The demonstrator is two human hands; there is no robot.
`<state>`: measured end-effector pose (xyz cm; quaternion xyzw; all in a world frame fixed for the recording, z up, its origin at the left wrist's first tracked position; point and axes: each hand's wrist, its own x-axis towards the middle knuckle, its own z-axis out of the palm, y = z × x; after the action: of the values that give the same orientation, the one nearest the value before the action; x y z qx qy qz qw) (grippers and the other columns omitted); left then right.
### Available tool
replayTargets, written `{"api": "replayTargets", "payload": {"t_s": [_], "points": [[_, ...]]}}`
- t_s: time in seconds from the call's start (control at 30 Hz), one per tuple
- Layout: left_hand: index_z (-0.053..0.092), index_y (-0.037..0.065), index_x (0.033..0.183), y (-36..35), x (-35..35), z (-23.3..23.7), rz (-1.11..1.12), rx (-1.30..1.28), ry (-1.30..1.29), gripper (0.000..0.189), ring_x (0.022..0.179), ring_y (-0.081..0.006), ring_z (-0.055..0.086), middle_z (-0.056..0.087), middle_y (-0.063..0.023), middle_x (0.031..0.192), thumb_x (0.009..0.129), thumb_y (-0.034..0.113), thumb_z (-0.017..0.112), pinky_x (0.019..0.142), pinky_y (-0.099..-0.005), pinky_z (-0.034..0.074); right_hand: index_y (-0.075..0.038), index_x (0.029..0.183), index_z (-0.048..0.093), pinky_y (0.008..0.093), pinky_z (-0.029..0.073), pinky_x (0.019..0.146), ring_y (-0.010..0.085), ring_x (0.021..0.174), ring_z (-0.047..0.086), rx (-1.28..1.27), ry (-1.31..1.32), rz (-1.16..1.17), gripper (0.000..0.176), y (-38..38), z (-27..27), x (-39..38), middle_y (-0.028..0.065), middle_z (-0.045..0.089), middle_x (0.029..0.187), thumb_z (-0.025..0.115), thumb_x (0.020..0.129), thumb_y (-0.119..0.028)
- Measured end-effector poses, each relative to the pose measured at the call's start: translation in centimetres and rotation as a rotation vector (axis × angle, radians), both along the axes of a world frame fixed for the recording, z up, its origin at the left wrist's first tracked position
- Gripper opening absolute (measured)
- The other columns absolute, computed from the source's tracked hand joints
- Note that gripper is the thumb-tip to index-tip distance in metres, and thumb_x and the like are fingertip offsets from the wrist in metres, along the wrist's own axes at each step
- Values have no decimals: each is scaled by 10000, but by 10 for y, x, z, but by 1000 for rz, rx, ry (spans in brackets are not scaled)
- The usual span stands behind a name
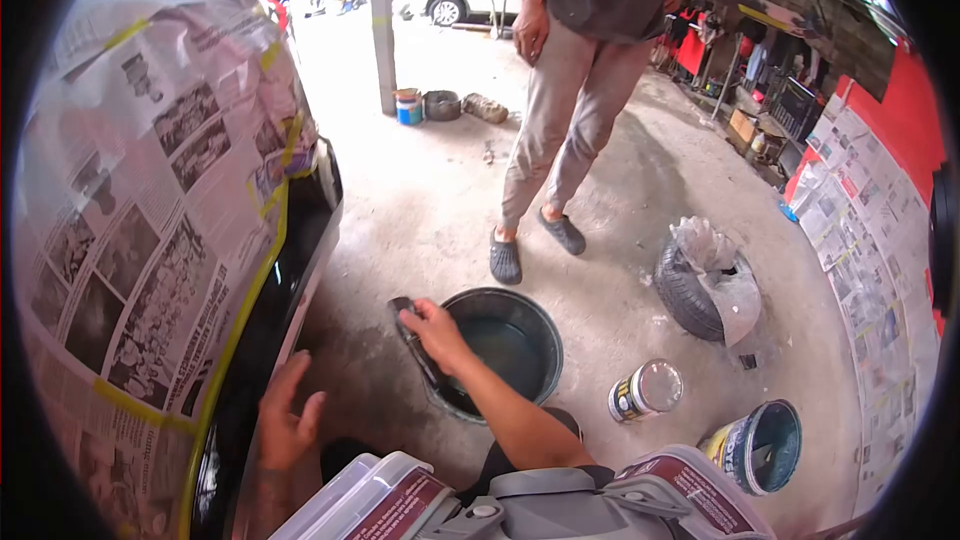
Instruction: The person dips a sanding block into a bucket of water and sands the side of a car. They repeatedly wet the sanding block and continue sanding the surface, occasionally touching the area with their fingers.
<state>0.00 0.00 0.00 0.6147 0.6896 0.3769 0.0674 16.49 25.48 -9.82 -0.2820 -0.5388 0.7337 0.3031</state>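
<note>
My right hand (pixel 440 334) is closed around a long, dark, flat bar (pixel 415 342) whose exact kind I cannot make out. The bar slants downward along the left rim of a black basin (pixel 556 325) that holds dark water. My left hand (pixel 290 414) has its fingers apart and holds nothing. It is beside the dark, glossy lower edge of a car body (pixel 262 340); whether it touches the panel cannot be told. Newspaper sheets (pixel 150 270) edged with yellow tape cover the car above that edge.
Beyond the basin stands a person (pixel 580 80) in grey trousers and dark clogs. To the right are a tyre (pixel 688 290) with plastic on it, a paint can (pixel 640 395) and a bucket (pixel 770 445). A newspaper-covered red panel (pixel 850 230) bounds the far right; a post (pixel 383 30) rises behind.
</note>
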Motion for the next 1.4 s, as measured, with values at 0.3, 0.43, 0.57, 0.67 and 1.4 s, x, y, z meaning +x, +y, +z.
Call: {"api": "replayTargets", "payload": {"t_s": [0.3, 0.43, 0.57, 0.67, 1.4], "points": [[541, 30, 1374, 125, 22, -154, -381, 115, -1466, 393, 1029, -197, 657, 681, -116, 1156, 1036, 227, 579, 898, -371, 530, -2, 1250, 554, 342, 619, 650, 218, 832, 722, -385, 230, 296, 371, -20, 2, 15, 137, 694, 1034, 524, 1067, -323], [600, 52, 1228, 132, 34, -154, -522, 232, -1645, 293, 966, -170, 659, 685, -78, 1078, 1019, 258, 605, 846, -358, 539, -21, 1292, 542, 356, 626, 646, 260, 899, 734, -438, 215, 372, 378, -10, 2, 20, 136, 683, 1090, 472, 1088, -331], [628, 43, 1149, 124, 29, -140, -257, 162, -1611, 258, 994, -197, 667, 689, -81, 1085, 982, 240, 638, 887, -373, 537, -45, 1281, 540, 367, 630, 637, 275, 891, 744, -510, 187, 430, 407, -12, 3, 19, 150, 676, 1116, 478, 1082, -395], [644, 40, 1129, 126, 9, -156, -223, 199, -1636, 260, 1012, -217, 670, 692, -95, 1108, 949, 225, 667, 928, -378, 527, -61, 1306, 533, 375, 632, 634, 275, 900, 745, -472, 115, 480, 446, -9, 13, 21, 147, 674, 1124, 478, 1076, -439], [493, 26, 1387, 109, 35, -131, 125, 201, -1560, 422, 877, -140, 695, 698, -85, 1066, 981, 56, 605, 714, -282, 599, -7, 1239, 592, 444, 499, 939, 390, 1121, 605, 844, -298, 19, 465, -43, 7, -7, 193, 639, 1199, 794, 850, -161]]}}
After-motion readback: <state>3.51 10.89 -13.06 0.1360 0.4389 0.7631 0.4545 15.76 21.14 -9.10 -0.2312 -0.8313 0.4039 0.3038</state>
